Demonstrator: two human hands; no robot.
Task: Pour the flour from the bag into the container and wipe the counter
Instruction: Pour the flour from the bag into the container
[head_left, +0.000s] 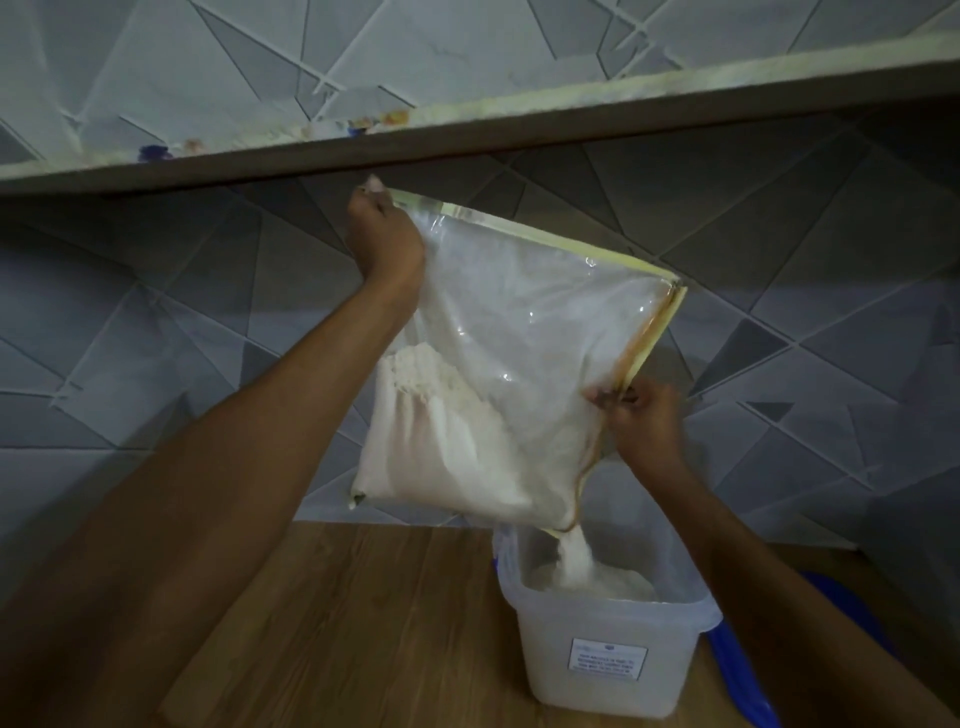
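Two hands on one clear plastic bag (519, 332), seen from the head camera, held tilted in the air above the counter (363, 623). Left hand (387, 244) high at the bag's upper corner, just under the shelf (467, 135), fingers curled and gripping the plastic there. Right hand (641, 421) lower, at the bag's right edge, fingers (605, 397) pinching the yellowish seam partway down. Flour (441, 447) heaped in the bag's lower part, sliding toward the bottom right corner and falling in a narrow stream from the open mouth there. Directly below that corner, a translucent container (608, 654) standing upright on the wooden counter, a small mound of flour already inside, a white label on its near wall. Bag's pouring corner just above the container's rim, well below both sets of fingers. Blue lid (737, 670) lying on the counter just to the right of the container, partly hidden by the right forearm. Patterned grey tiles (156, 338) behind.
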